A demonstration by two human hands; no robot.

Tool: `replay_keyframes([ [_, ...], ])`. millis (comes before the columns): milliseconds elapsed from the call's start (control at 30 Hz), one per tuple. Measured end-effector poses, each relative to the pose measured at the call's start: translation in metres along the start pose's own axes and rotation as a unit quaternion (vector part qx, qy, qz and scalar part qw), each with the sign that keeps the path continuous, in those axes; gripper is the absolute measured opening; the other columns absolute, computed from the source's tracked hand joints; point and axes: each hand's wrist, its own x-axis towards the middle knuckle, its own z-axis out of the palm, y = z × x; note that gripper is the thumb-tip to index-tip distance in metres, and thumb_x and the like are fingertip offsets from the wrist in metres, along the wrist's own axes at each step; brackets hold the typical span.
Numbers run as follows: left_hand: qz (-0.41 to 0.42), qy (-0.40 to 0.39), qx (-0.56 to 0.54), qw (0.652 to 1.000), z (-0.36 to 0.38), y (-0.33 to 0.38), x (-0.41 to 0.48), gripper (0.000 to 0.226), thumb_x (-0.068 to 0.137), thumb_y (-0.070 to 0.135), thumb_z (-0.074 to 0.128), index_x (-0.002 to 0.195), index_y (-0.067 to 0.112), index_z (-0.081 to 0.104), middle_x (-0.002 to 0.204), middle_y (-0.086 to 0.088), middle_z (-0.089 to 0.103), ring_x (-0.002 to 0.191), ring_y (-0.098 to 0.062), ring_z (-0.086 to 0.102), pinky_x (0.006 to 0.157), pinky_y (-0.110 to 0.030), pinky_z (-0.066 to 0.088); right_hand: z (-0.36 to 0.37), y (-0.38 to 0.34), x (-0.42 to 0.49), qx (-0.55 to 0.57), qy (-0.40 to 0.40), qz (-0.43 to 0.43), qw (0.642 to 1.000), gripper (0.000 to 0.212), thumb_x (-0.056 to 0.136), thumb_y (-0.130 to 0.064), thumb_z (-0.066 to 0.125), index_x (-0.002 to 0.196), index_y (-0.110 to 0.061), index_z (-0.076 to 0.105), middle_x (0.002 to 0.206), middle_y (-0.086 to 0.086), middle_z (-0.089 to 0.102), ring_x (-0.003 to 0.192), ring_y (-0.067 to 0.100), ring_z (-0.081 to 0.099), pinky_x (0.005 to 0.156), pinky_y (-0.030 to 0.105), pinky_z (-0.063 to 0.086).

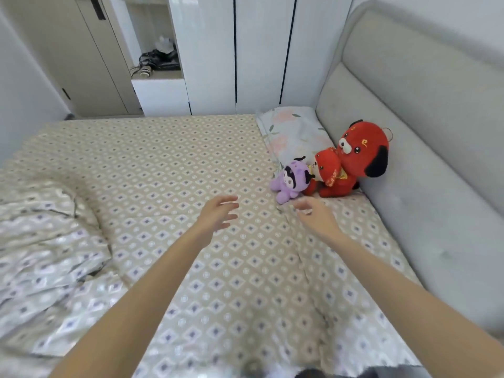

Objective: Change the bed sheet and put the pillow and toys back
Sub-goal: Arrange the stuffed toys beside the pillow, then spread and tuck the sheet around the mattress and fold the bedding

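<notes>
Loosely, left hand (pixel 218 215), right hand (pixel 317 218), fingers (pixel 230 199) apart over sheet (pixel 163 165), red toy (pixel 362 154) lettering unreadable.

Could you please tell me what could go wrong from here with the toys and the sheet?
1. The purple toy sits against the small red toy and the big red toy; lifting one with the open left hand or right hand may topple the others.
2. A crease in the sheet runs near the right hand; it may stay unless it is smoothed.
</notes>
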Motion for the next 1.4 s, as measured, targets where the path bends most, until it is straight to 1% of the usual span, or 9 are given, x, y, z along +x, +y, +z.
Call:
replay_keyframes([
  [167, 0.008, 0.019, -0.011, 1.0, 0.01, -0.022, -0.054, 0.021, 0.095, 0.018, 0.052, 0.111, 0.028, 0.061, 0.114, 0.008, 0.065, 0.098, -0.013, 0.066, 0.091, -0.033, 0.051, -0.01, 0.006, -0.05, -0.006, -0.027, -0.007, 1.0, 0.022, 0.09, -0.01, 0.056, 0.11, -0.015, 0.064, 0.111, -0.004, 0.061, 0.097, 0.011, 0.056, 0.081, 0.027, 0.045],
  [333, 0.019, 0.065, -0.033, 0.997, 0.012, -0.043, -0.106, 0.024, 0.097, 0.017, 0.048, 0.115, 0.025, 0.061, 0.113, 0.008, 0.066, 0.099, -0.014, 0.066, 0.09, -0.033, 0.05, -0.012, 0.001, -0.093, -0.002, -0.064, -0.03, 0.997, 0.026, 0.092, -0.01, 0.054, 0.115, -0.016, 0.063, 0.116, -0.005, 0.061, 0.105, 0.011, 0.056, 0.091, 0.024, 0.043],
  [433, 0.02, 0.1, -0.05, 0.994, 0.01, -0.062, -0.149, 0.023, 0.097, 0.017, 0.047, 0.113, 0.026, 0.061, 0.112, 0.009, 0.066, 0.098, -0.012, 0.066, 0.087, -0.031, 0.051, -0.01, -0.006, -0.126, 0.006, -0.092, -0.061, 0.994, 0.026, 0.09, -0.008, 0.055, 0.113, -0.018, 0.062, 0.111, -0.008, 0.059, 0.103, 0.009, 0.056, 0.088, 0.022, 0.042],
  [700, 0.017, 0.198, -0.101, 0.975, -0.049, -0.123, -0.251, 0.022, 0.096, 0.018, 0.052, 0.114, 0.025, 0.061, 0.109, 0.008, 0.068, 0.096, -0.013, 0.066, 0.08, -0.03, 0.05, 0.031, -0.058, -0.189, 0.01, -0.178, -0.121, 0.976, 0.027, 0.091, -0.01, 0.053, 0.116, -0.02, 0.062, 0.111, -0.01, 0.058, 0.101, 0.008, 0.056, 0.083, 0.021, 0.04],
  [800, 0.012, 0.243, -0.124, 0.962, -0.096, -0.15, -0.288, 0.023, 0.097, 0.017, 0.048, 0.114, 0.024, 0.061, 0.111, 0.006, 0.067, 0.097, -0.014, 0.065, 0.083, -0.031, 0.05, 0.07, -0.095, -0.213, 0.004, -0.229, -0.152, 0.961, 0.027, 0.091, -0.01, 0.052, 0.112, -0.024, 0.061, 0.109, -0.013, 0.056, 0.099, 0.007, 0.056, 0.083, 0.02, 0.04],
  [900, 0.007, 0.287, -0.148, 0.946, -0.143, -0.179, -0.32, 0.023, 0.097, 0.018, 0.048, 0.116, 0.022, 0.061, 0.113, 0.004, 0.067, 0.099, -0.017, 0.065, 0.088, -0.035, 0.049, 0.115, -0.134, -0.232, -0.014, -0.275, -0.181, 0.944, 0.027, 0.092, -0.009, 0.051, 0.114, -0.021, 0.061, 0.11, -0.012, 0.058, 0.103, 0.007, 0.056, 0.087, 0.022, 0.043],
  [1033, -0.01, 0.335, -0.172, 0.926, -0.208, -0.218, -0.359, 0.021, 0.096, 0.017, 0.051, 0.114, 0.022, 0.061, 0.113, 0.002, 0.066, 0.098, -0.018, 0.065, 0.08, -0.031, 0.051, 0.191, -0.186, -0.259, -0.037, -0.313, -0.219, 0.923, 0.025, 0.092, -0.011, 0.053, 0.115, -0.017, 0.062, 0.109, -0.007, 0.06, 0.104, 0.01, 0.057, 0.089, 0.023, 0.043],
  [1200, -0.029, 0.368, -0.183, 0.911, -0.298, -0.267, -0.397, 0.02, 0.095, 0.017, 0.053, 0.113, 0.022, 0.062, 0.113, 0.001, 0.067, 0.096, -0.017, 0.065, 0.087, -0.033, 0.047, 0.293, -0.248, -0.299, -0.047, -0.359, -0.235, 0.902, 0.024, 0.092, -0.011, 0.055, 0.114, -0.016, 0.063, 0.11, -0.003, 0.063, 0.1, 0.011, 0.059, 0.083, 0.022, 0.044],
  [1400, -0.076, 0.402, -0.207, 0.889, -0.395, -0.312, -0.431, 0.02, 0.094, 0.014, 0.053, 0.111, 0.018, 0.062, 0.112, -0.003, 0.065, 0.095, -0.021, 0.063, 0.095, -0.038, 0.045, 0.404, -0.307, -0.342, -0.076, -0.398, -0.238, 0.883, 0.024, 0.095, -0.017, 0.052, 0.117, -0.013, 0.063, 0.117, -0.002, 0.062, 0.108, 0.015, 0.057, 0.091, 0.028, 0.045],
])
